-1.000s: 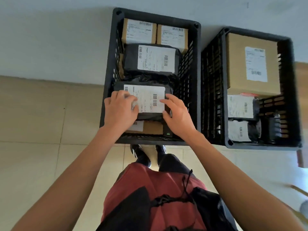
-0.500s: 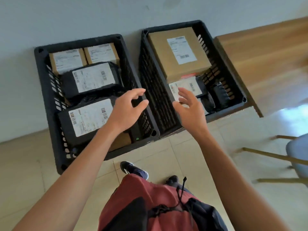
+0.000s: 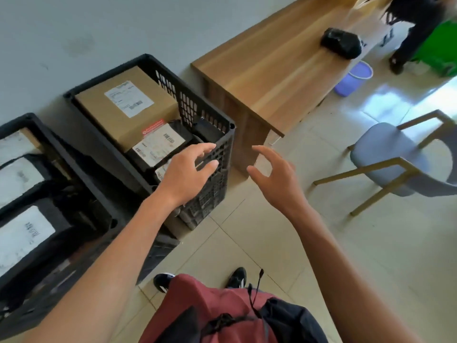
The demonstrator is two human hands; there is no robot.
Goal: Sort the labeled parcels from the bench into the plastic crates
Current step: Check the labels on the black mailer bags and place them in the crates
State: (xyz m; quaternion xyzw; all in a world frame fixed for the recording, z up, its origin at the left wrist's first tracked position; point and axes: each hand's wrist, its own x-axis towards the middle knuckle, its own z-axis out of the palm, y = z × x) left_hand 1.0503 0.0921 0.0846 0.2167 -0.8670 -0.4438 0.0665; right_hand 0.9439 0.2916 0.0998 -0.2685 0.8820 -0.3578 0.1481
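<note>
While both hands (image 3: 184, 173) (image 3: 274, 174) hover empty, fingers loose, parcel labels (image 3: 128, 101) blur unreadably

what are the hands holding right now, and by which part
Nothing. The left hand and right hand are both empty, fingers loosely spread in the air, the left above the right crate, touching no parcel.

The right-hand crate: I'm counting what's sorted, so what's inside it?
The right-hand crate holds a labeled cardboard box and, nearer, black labeled parcels. The left hand covers part; anything underneath is hidden.
</note>
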